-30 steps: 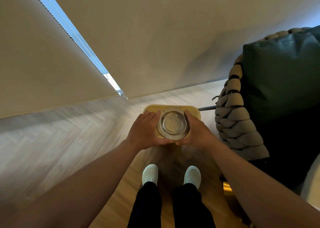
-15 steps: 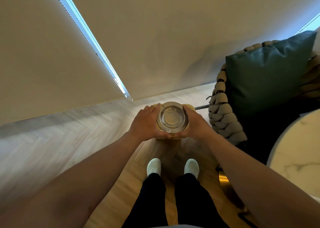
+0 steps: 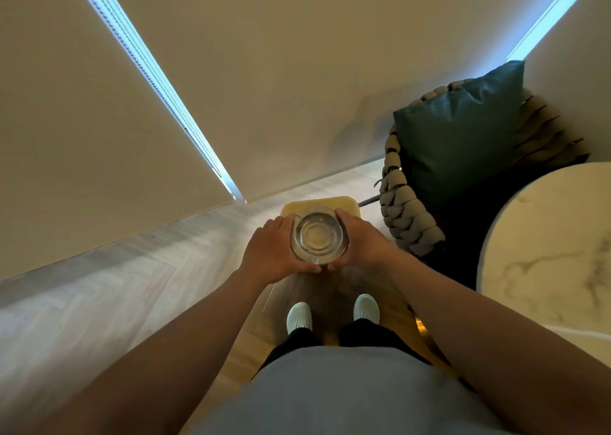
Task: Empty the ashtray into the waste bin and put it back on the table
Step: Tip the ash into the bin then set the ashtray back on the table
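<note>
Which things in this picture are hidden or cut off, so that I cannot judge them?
- Waste bin, head view: the ashtray and both hands cover most of it; its inside is not visible.
- Ashtray: glass glare makes it unclear whether ash remains.
- Fingertips of the left hand and right hand: hidden under the ashtray.
- Marble table: cut off by the right edge.
- Chair seat: hidden in shadow behind the green cushion.

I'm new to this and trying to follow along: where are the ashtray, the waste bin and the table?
ashtray [image 3: 319, 238]: head view, centre of the glass bowl, held between both hands.
waste bin [image 3: 344, 202]: head view, far yellow rim showing behind the ashtray.
table [image 3: 542, 236]: head view, bare marble top at the right.
</note>
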